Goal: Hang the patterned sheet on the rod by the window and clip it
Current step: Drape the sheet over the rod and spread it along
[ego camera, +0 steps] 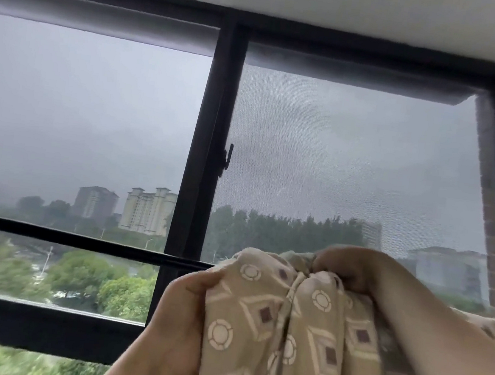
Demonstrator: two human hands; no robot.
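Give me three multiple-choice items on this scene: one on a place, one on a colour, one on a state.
1. The bare rod shows where? A. left of the sheet B. right of it C. on the floor
2. The sheet's ground colour? A. blue B. beige C. red
3. The sheet is: A. clipped flat B. folded away C. bunched in both hands
Answers: A, the rod runs in from the left to the sheet; B, beige with white rings; C, left hand and right hand grip its gathered folds.

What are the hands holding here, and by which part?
Both hold the patterned sheet: the left hand grips its bunched left edge, and the right hand pinches the gathered folds at its top.
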